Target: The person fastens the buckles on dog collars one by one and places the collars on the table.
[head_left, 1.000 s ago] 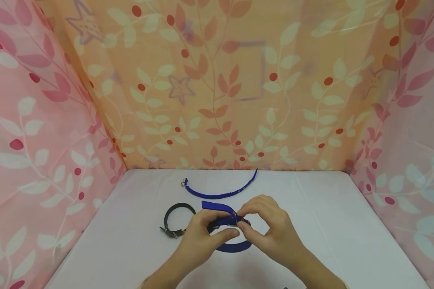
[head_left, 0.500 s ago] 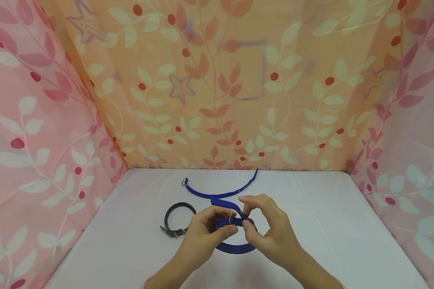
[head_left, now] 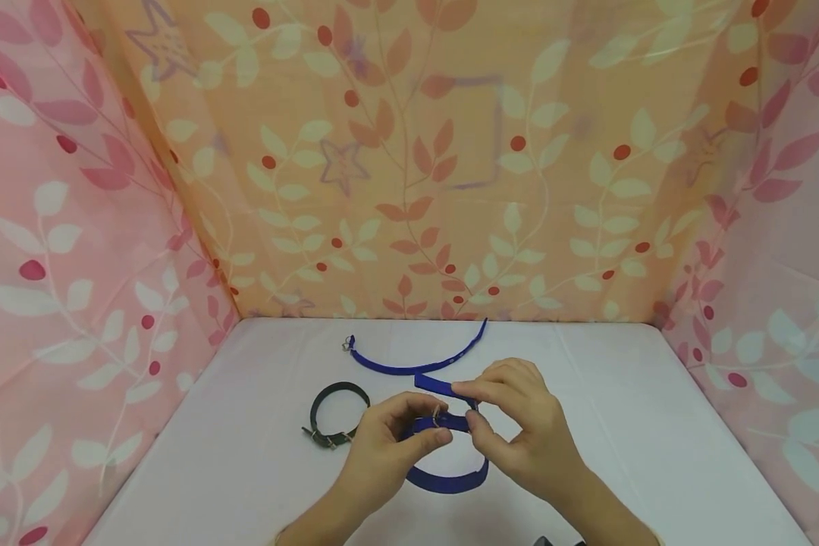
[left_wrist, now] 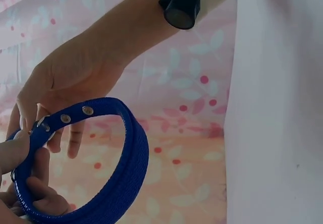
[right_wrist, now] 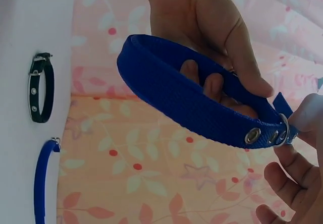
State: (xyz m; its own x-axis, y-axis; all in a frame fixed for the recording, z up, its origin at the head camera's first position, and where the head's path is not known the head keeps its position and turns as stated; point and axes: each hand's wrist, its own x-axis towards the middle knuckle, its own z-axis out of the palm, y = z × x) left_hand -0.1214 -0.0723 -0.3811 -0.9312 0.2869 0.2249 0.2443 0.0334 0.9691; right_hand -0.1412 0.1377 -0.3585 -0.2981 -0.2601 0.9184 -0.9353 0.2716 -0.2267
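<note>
A blue collar [head_left: 448, 483], bent into a loop, is held above the table between both hands. My left hand [head_left: 392, 436] pinches it between thumb and fingers near a metal ring [head_left: 437, 415]. At the loop's right side, my right hand [head_left: 522, 413] grips the strap where it passes the buckle area, the thumb below and fingers on the free end [head_left: 433, 384]. That free end points to the left. In the right wrist view, metal eyelets [right_wrist: 252, 135] line the collar, and the strap passes through a metal ring [right_wrist: 283, 129]. The fingers partly hide the buckle.
A dark collar [head_left: 337, 385], fastened in a loop, lies on the white table [head_left: 246, 485] left of the hands. Farther back lies a second blue collar [head_left: 403, 371], unfastened and curved. Patterned cloth walls [head_left: 409, 227] enclose the table's back and sides.
The held collar's free end has shifted to the right. My right hand has moved slightly right, its fingers coming onto that free end. The left hand keeps its grip; the other collars stay put.
</note>
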